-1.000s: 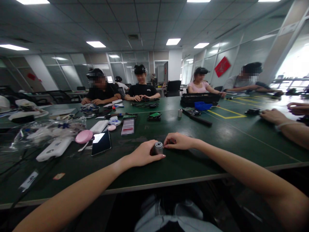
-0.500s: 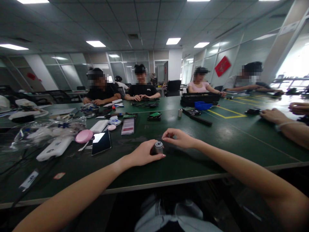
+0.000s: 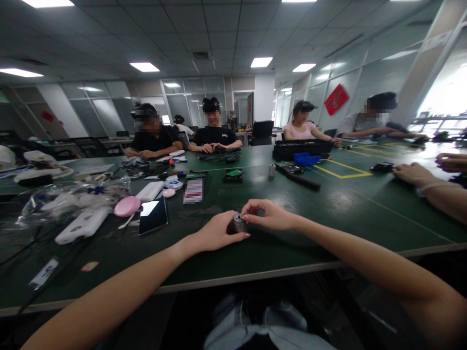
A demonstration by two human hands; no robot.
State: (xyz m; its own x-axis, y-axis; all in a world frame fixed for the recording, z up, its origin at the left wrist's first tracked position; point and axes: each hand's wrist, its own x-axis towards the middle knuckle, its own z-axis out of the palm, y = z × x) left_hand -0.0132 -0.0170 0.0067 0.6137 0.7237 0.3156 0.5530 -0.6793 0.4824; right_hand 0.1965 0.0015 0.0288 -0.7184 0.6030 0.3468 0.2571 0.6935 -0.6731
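Observation:
A small grey metal cylinder [image 3: 239,224] with holes in its top face stands upright near the table's front edge. My left hand [image 3: 217,233] is closed around it, fingers behind and thumb along the near side. From the right, my right hand [image 3: 270,215] reaches in with thumb and forefinger pinched at the cylinder's top rim. Whatever is between those fingertips is too small to make out. Farther off, a similar light-coloured cylinder [image 3: 272,170] stands upright on the green table [image 3: 328,228].
To the left lie a dark tablet [image 3: 155,218], a pink round case [image 3: 127,206], a white power strip [image 3: 83,224] and plastic bags. Circuit boards [image 3: 233,175] and a blue tray [image 3: 307,159] are farther back. Another person's hands [image 3: 416,175] rest at the right; several people sit opposite.
My right hand has come left and down, bringing its pinched fingertips onto the top of the cylinder. My left hand and the cylinder have stayed in place.

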